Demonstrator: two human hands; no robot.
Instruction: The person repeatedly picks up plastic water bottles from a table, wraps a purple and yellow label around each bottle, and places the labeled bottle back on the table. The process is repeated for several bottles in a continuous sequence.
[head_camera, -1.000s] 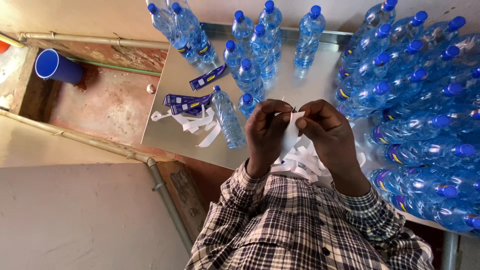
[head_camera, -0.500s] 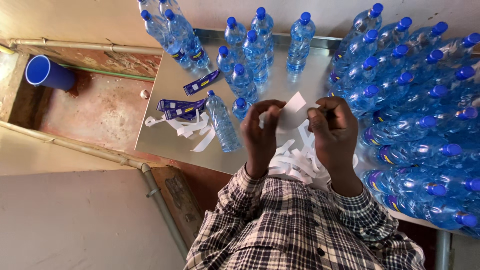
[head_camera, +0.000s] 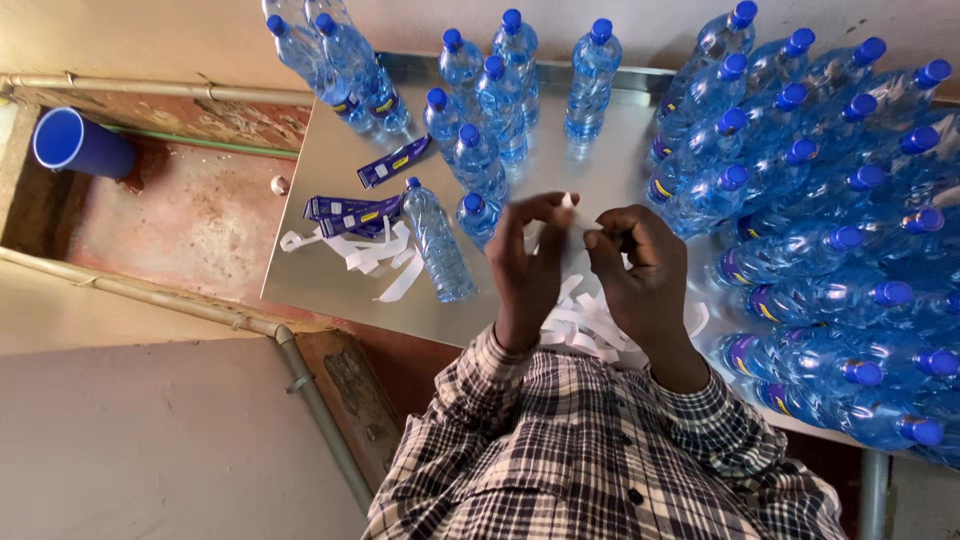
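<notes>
My left hand (head_camera: 528, 262) and my right hand (head_camera: 640, 268) are raised together over a metal table (head_camera: 320, 270), pinching a small white paper strip (head_camera: 567, 201) between their fingertips. Under the hands lies a heap of white paper strips (head_camera: 585, 322). An unlabelled plastic water bottle (head_camera: 437, 240) with a blue cap stands just left of my left hand. Purple labels (head_camera: 352, 211) and more white strips (head_camera: 372, 256) lie further left on the table.
Several blue-capped water bottles (head_camera: 490, 110) stand at the back of the table. A large stack of labelled bottles (head_camera: 830, 230) lies on its side at the right. A blue cup (head_camera: 78, 145) sits on a reddish ledge at the left, beside pipes.
The wide white piece held a second ago is gone from between my hands; only a small strip remains pinched. The hands stay close together over the table.
</notes>
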